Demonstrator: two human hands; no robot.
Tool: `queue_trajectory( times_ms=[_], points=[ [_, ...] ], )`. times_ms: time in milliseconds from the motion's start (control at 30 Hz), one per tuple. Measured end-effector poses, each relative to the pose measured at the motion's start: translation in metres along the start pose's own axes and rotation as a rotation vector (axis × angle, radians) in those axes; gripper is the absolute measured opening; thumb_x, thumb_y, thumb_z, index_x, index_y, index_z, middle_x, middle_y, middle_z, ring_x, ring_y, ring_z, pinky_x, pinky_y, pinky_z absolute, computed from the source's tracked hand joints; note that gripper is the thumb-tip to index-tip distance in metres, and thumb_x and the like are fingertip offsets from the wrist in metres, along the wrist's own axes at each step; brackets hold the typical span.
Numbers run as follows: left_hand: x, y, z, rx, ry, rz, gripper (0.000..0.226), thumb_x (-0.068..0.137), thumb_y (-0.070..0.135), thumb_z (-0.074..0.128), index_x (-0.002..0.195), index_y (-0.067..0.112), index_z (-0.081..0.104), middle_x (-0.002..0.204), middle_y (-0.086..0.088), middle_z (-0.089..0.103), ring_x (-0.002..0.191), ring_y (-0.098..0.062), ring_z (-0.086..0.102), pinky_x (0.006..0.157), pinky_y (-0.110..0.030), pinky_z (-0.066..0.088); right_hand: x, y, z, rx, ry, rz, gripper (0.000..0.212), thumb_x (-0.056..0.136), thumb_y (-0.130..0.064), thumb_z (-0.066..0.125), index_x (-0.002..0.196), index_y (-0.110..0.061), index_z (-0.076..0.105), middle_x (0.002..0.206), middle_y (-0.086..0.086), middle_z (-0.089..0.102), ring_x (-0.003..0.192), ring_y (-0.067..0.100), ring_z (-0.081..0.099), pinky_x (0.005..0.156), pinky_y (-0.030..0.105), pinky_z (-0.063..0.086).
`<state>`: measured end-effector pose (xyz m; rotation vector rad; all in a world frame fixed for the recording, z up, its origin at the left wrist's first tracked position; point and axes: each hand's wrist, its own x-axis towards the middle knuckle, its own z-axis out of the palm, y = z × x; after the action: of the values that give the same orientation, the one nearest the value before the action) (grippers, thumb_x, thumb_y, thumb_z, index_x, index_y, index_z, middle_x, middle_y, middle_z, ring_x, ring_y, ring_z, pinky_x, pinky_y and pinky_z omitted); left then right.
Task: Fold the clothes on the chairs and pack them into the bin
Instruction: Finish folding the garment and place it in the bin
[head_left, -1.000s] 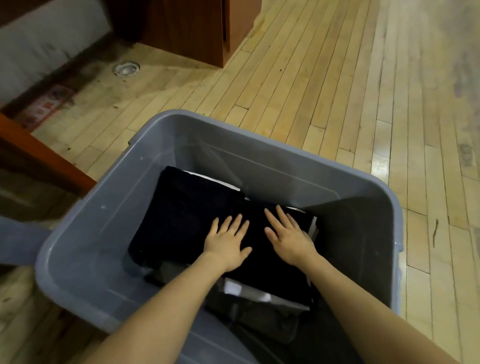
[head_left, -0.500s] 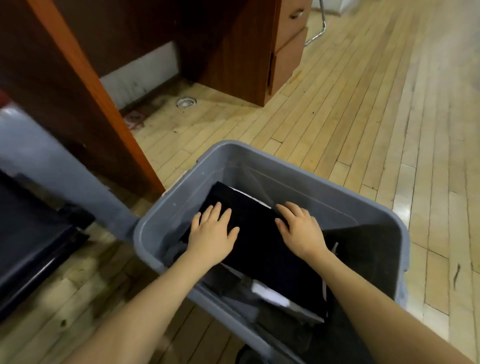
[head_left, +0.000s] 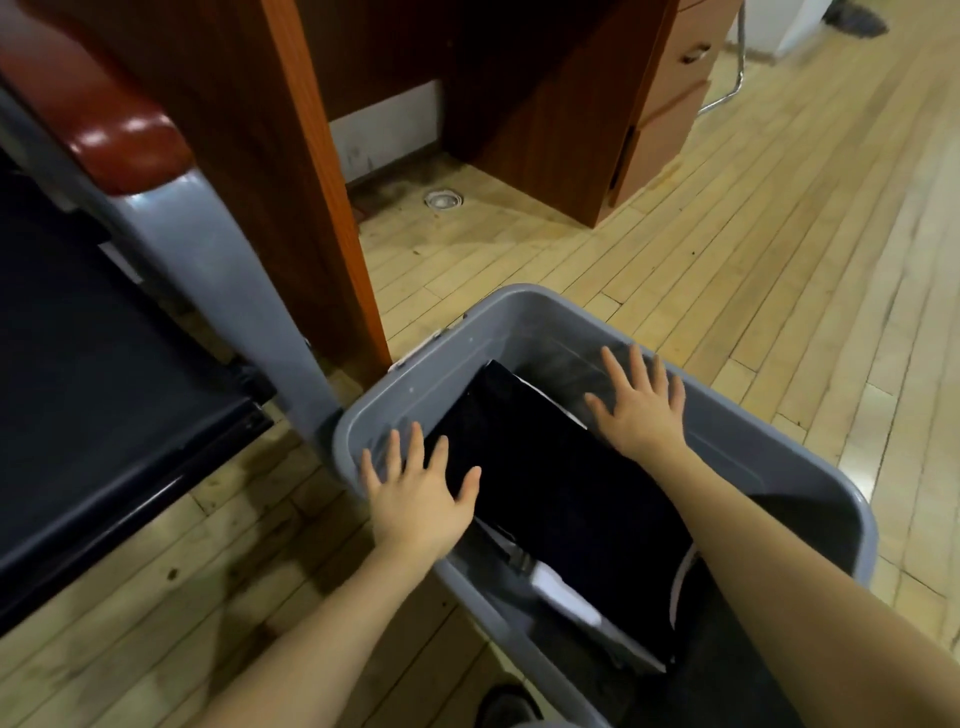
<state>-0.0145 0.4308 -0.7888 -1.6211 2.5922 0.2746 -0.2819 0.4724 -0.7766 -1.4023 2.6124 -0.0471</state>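
Note:
A grey plastic bin (head_left: 737, 457) stands on the wooden floor at lower right. Inside it lies a folded black garment (head_left: 561, 478) on top of other folded clothes, with white edges showing beneath. My left hand (head_left: 415, 493) hovers with spread fingers over the bin's left rim and the garment's left edge. My right hand (head_left: 641, 410) is spread open above the garment's far right corner, near the bin's far wall. Neither hand holds anything.
A chair (head_left: 93, 364) with a black seat, grey frame and red-brown armrest stands at left, close to the bin. A wooden desk (head_left: 322, 171) with a drawer unit (head_left: 670, 104) stands behind. A round floor fitting (head_left: 443, 198) lies under the desk.
Both hands have lifted off the black garment and moved apart toward the bin's sides. The view has swung up and left, bringing the chair into sight.

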Motion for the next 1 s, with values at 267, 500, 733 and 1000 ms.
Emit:
queue_trajectory(
  times_ms=[267,500,733,1000],
  points=[
    [0.027,-0.002,-0.002,-0.134,0.107,0.115,0.08,0.081,0.068,0.005,0.133,0.031,0.052,0.146,0.011,0.042,0.14,-0.01,0.027,0.114,-0.043,0.012,0.017,0.027,0.003,-0.033,-0.014,0.086,0.073,0.095,-0.058,0.034,0.152,-0.033,-0.004,0.16,0.004,-0.01,0.146,0.032,-0.009,0.114,0.057,-0.001],
    [0.082,0.007,-0.006,-0.182,0.194,0.195,0.071,0.082,0.063,0.02,0.116,0.023,0.068,0.124,0.006,0.063,0.124,-0.011,0.05,0.108,-0.038,0.026,0.031,0.05,-0.002,-0.045,0.012,0.115,0.08,0.091,-0.061,0.04,0.152,-0.027,-0.001,0.16,0.002,-0.003,0.145,0.034,-0.001,0.108,0.069,0.004],
    [0.141,0.013,-0.007,-0.206,0.27,0.288,0.058,0.086,0.057,0.035,0.106,0.017,0.072,0.118,0.002,0.066,0.123,-0.013,0.05,0.111,-0.039,0.018,0.049,0.063,-0.006,-0.105,0.013,0.175,0.088,0.088,-0.066,0.041,0.151,-0.024,-0.003,0.157,0.006,0.002,0.141,0.043,0.01,0.105,0.073,0.01],
    [0.139,0.024,-0.015,-0.108,0.257,0.087,0.055,0.096,0.047,0.037,0.138,0.012,0.047,0.153,-0.012,0.029,0.143,-0.026,0.02,0.113,-0.045,0.014,0.048,0.094,-0.008,-0.328,0.04,0.126,0.1,0.085,-0.067,0.044,0.149,-0.015,-0.012,0.146,0.016,0.021,0.119,0.039,0.042,0.092,0.048,0.038]
  ],
)
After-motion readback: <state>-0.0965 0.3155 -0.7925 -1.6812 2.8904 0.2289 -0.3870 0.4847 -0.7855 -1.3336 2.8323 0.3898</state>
